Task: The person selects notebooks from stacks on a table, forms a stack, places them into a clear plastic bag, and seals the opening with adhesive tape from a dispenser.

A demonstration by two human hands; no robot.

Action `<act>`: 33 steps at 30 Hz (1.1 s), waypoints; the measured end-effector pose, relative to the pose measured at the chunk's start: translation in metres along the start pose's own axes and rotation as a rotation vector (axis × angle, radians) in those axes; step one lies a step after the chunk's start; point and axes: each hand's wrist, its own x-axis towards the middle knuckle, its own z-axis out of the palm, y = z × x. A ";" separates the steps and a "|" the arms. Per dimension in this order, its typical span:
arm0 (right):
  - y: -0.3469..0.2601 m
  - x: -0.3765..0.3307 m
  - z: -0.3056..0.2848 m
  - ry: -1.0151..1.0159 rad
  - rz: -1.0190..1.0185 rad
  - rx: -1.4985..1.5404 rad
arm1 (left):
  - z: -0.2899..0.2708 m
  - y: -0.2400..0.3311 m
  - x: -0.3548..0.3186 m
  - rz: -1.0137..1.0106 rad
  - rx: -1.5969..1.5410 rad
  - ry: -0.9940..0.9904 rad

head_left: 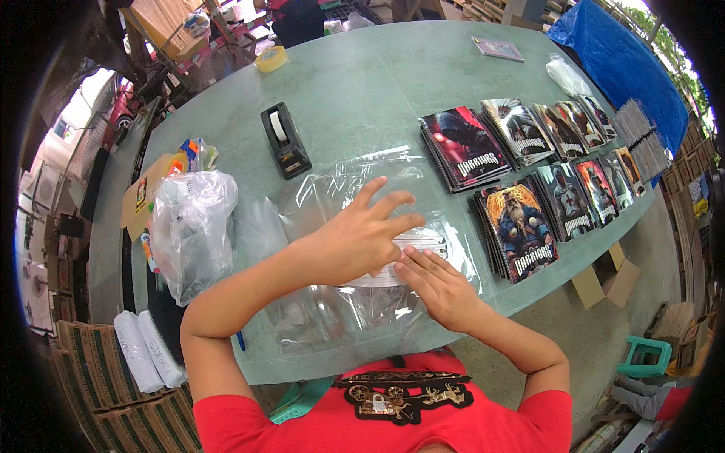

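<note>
In front of me, clear plastic sheeting (317, 309) lies spread on the green table. A white piece with thin dark lines (376, 279) rests on it, mostly hidden under my hands; its kind cannot be made out. My left hand (362, 235) is over it, fingers spread and raised, the thumb side low near the white piece. My right hand (439, 293) lies on the piece's right part, with fingers stretched out side by side. The fingertips of both hands come close together. I see nothing gripped in either hand.
Stacks of spiral notebooks (521, 230) stand at the right. A black tape dispenser (285, 140) sits beyond my left hand, a yellow tape roll (271, 59) farther back. At left are a filled plastic bag (195, 226) and white rolls (149, 351). A blue tarp (627, 68) covers the far right.
</note>
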 end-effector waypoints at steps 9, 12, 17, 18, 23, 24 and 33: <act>-0.002 0.004 -0.002 -0.069 0.016 -0.008 | -0.003 -0.023 0.002 -0.148 0.147 0.183; -0.002 0.002 -0.004 -0.073 0.056 -0.013 | -0.017 -0.081 -0.008 -0.480 -0.174 0.819; -0.012 0.008 -0.006 -0.070 0.051 0.032 | 0.095 -0.235 -0.115 -1.387 -0.230 0.977; -0.013 0.009 -0.004 -0.045 0.052 0.055 | 0.122 -0.255 -0.131 -1.528 -0.196 0.920; -0.008 0.008 -0.003 -0.065 0.111 0.039 | 0.155 -0.275 -0.106 -1.540 -0.242 0.986; -0.005 0.008 -0.002 -0.067 0.128 0.032 | 0.153 -0.269 -0.092 -1.449 -0.092 1.007; -0.008 0.011 0.000 -0.045 0.090 0.061 | 0.121 -0.210 -0.161 -1.316 0.111 0.109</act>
